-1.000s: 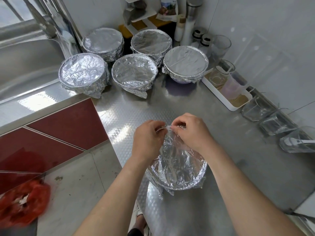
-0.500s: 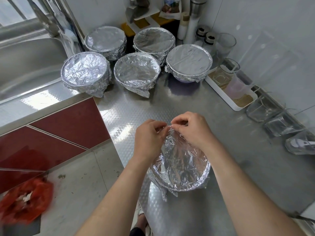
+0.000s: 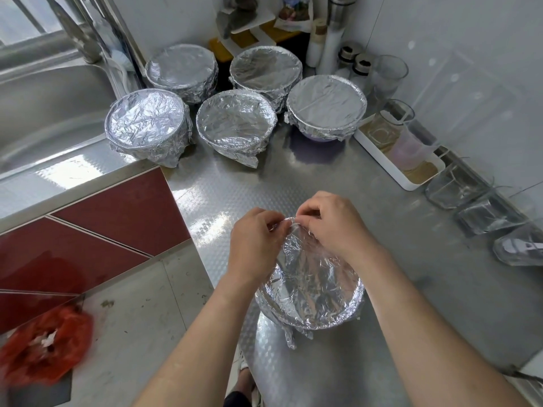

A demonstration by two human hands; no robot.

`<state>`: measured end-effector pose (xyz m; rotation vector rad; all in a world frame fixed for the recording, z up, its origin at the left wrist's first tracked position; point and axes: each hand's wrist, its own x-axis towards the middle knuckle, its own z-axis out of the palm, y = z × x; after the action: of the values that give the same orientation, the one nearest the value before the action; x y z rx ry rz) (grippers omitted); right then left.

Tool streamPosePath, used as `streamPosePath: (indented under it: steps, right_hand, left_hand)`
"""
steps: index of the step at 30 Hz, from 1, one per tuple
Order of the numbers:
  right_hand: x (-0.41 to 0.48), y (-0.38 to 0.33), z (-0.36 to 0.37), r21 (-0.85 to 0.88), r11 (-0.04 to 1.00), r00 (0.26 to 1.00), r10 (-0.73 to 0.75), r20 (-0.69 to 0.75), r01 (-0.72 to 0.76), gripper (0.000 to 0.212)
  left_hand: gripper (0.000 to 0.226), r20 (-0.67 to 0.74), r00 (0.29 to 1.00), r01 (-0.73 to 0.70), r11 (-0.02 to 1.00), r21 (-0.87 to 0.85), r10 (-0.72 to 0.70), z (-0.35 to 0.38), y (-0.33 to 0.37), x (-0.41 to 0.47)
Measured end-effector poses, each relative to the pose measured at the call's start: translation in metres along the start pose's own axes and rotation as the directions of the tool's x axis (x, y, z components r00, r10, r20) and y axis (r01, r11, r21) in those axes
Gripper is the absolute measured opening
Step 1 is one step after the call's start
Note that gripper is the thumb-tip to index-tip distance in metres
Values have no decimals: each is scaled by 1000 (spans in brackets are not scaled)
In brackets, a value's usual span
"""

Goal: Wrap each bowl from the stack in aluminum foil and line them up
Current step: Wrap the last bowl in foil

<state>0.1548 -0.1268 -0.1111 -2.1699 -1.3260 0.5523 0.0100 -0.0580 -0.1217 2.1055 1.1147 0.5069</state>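
Fingers of both hands curl in and pinch the far edge of the foil-wrapped bowl. The left hand and right hand almost touch and hide that edge. This bowl sits near the front of the steel counter. Well behind it, five wrapped bowls cluster beside the sink. A white tray and clear containers line the right wall. Print on the shelf packet is too small to read.

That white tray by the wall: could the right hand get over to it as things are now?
Probably yes: only bare counter lies between the right hand and the white tray, though it now pinches foil on the near bowl.
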Motion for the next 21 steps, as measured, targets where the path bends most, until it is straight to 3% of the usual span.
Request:
streamPosePath:
  steps: [8,11,14,21]
  right_hand:
    - [-5,1,10,-93,984,980,-161,-113,151,9]
    - [-3,0,8,-95,983,974,-170,-148,157,8]
    - [0,1,9,-89,985,970,-160,-185,146,7]
    - [-2,8,14,-68,994,974,-95,-205,82,7]
  left_hand:
    - [9,-68,984,-159,984,78,164,2,-6,0]
    - [7,-103,991,-90,993,-77,82,0,-4,3]
    - [6,-53,998,9,972,-235,-22,-1,-1,11]
    - [13,92,988,146,952,-268,-125,-3,1,19]
